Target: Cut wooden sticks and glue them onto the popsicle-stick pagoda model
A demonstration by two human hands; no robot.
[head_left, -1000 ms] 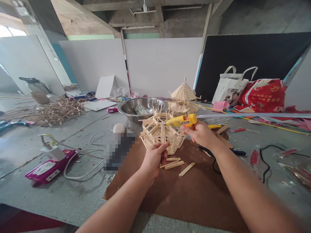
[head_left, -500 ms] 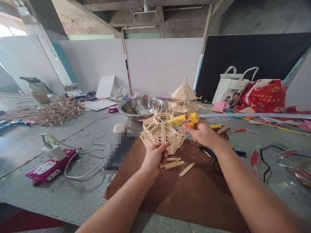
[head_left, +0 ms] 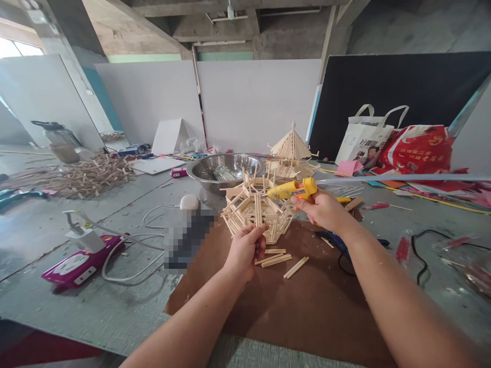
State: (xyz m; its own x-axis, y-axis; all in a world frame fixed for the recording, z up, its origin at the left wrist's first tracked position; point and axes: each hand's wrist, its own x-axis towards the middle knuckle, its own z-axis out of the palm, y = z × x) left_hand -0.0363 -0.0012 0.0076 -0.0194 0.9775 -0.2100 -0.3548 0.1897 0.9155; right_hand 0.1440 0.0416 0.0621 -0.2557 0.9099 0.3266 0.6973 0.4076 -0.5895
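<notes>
My left hand [head_left: 245, 248] is closed, thumb and fingers pinching a few thin wooden sticks [head_left: 258, 208] that point up. Behind them stands an open lattice frame of wooden sticks [head_left: 283, 230]. My right hand [head_left: 328, 210] is wrapped around a yellow glue gun [head_left: 287, 190], whose nozzle points left, close to the upper ends of the held sticks. From the gun's back a long translucent glue stick [head_left: 387, 179] reaches rightward. Several loose wooden sticks [head_left: 276, 259] lie below on a brown sheet [head_left: 295, 317].
A steel basin [head_left: 199, 176] and a pointed stick roof model [head_left: 292, 145] stand behind the frame. At left are a purple power strip [head_left: 82, 263] with white cables and a stick pile [head_left: 92, 176]. Bags [head_left: 416, 153] and a black cord [head_left: 418, 255] are at right.
The glue gun has shifted slightly right, its nozzle drawing a little away from the held sticks. My left hand has hardly moved.
</notes>
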